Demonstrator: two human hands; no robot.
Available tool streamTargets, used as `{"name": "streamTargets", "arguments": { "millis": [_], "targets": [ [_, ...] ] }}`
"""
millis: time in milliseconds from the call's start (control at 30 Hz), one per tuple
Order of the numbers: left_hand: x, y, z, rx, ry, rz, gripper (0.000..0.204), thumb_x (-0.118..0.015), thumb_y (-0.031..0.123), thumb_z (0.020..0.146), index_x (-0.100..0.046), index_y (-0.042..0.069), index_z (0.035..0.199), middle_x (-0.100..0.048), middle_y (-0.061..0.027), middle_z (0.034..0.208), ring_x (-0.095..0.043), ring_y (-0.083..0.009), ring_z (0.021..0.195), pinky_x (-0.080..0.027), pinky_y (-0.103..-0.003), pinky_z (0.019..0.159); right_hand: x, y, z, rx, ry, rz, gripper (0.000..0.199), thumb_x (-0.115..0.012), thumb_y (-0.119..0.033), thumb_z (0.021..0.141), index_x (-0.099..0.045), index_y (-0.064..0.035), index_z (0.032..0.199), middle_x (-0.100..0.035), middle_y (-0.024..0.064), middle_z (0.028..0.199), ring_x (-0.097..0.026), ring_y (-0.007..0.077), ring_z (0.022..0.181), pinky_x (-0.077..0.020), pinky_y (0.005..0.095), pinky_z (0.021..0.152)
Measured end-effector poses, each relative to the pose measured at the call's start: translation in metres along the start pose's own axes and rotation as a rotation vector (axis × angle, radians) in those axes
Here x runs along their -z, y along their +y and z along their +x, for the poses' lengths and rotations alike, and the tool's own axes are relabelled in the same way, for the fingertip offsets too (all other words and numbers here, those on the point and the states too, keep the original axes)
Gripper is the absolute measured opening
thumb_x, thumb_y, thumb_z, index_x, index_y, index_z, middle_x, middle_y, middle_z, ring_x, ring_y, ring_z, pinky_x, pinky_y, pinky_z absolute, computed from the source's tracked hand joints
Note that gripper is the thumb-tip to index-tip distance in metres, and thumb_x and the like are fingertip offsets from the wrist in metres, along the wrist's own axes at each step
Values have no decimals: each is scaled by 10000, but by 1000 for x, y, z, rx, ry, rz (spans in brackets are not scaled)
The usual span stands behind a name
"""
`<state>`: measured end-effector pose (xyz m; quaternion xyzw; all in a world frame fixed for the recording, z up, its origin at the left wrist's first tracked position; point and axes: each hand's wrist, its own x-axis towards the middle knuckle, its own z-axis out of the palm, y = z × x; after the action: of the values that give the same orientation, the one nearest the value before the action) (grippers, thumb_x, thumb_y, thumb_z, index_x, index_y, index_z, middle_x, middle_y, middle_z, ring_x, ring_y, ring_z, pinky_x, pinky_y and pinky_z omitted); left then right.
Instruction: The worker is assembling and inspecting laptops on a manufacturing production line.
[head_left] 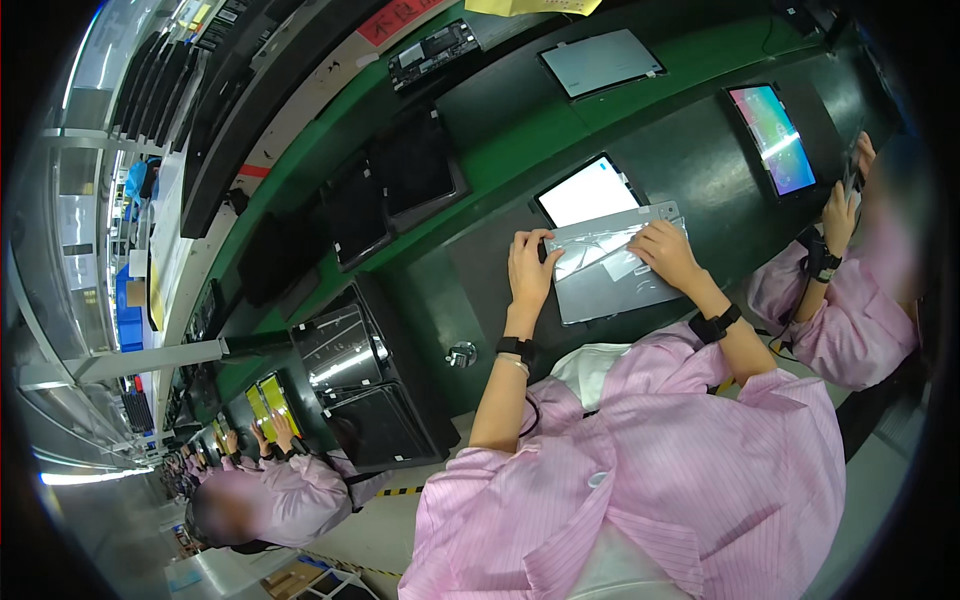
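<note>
A grey tablet back cover [600, 297] lies in front of me, with a wrinkled clear film [583, 248] across its upper part. My left hand [530, 264] is closed at the cover's left edge, thumb and forefinger pinching there by the film. The fingers of my right hand [667, 252] are bent together on the film toward the right side; their tips are partly hidden. Just beyond the cover's far edge is a tablet with a lit white screen [585, 192]. Both my wrists wear black bands.
Left of me, a black tray [425, 437] holds several dark panels. A small metal object [461, 354] sits on the green bench nearby. Farther back lie dark tablets [410, 170] and a grey panel [602, 64]. A colourful lit tablet [775, 140] stands near a co-worker's hands [840, 215] at right.
</note>
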<state>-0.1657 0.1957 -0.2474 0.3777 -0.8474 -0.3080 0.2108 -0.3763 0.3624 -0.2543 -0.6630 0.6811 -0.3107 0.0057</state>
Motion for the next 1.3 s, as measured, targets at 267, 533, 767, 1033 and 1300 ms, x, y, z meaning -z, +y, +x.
{"name": "streamTargets", "arguments": {
  "millis": [267, 533, 767, 1033, 1300],
  "targets": [
    [-7, 25, 9, -99, -100, 146, 284, -767, 210, 671, -644, 126, 912, -491, -56, 992, -484, -267, 934, -386, -383, 798, -8, -15, -34, -192, 196, 218, 136, -720, -78, 716, -660, -39, 832, -612, 43, 822, -582, 193, 740, -472, 287, 623],
    [-6, 22, 30, -198, -226, 165, 302, -750, 180, 686, -636, 112, 957, -546, -48, 875, -523, -239, 876, -395, -369, 778, 11, -21, -19, -366, 394, -125, 220, -757, -106, 666, -667, -50, 860, -607, 56, 915, -549, 231, 829, -454, 314, 707],
    [-18, 37, 24, -192, -290, 136, 421, -806, 188, 613, -626, 119, 988, -532, -50, 938, -501, -244, 904, -412, -362, 812, 26, 6, -39, -629, 144, 201, 237, -779, -133, 632, -661, -59, 824, -573, 58, 803, -525, 231, 807, -449, 333, 719],
    [-27, 43, 24, -159, -350, 114, 422, -802, 156, 609, -627, 151, 993, -521, -49, 957, -488, -256, 919, -400, -365, 840, 38, 15, -43, -592, 8, 279, 143, -760, -112, 651, -662, -59, 740, -543, 56, 792, -512, 223, 779, -425, 312, 726],
    [-39, 47, 24, -185, -401, 90, 414, -778, 155, 633, -611, 182, 1011, -517, -53, 990, -471, -271, 977, -377, -386, 862, 40, 18, -38, -635, -138, 228, 107, -703, -139, 720, -632, -59, 718, -538, 65, 817, -507, 255, 838, -390, 369, 787]
  ]
}}
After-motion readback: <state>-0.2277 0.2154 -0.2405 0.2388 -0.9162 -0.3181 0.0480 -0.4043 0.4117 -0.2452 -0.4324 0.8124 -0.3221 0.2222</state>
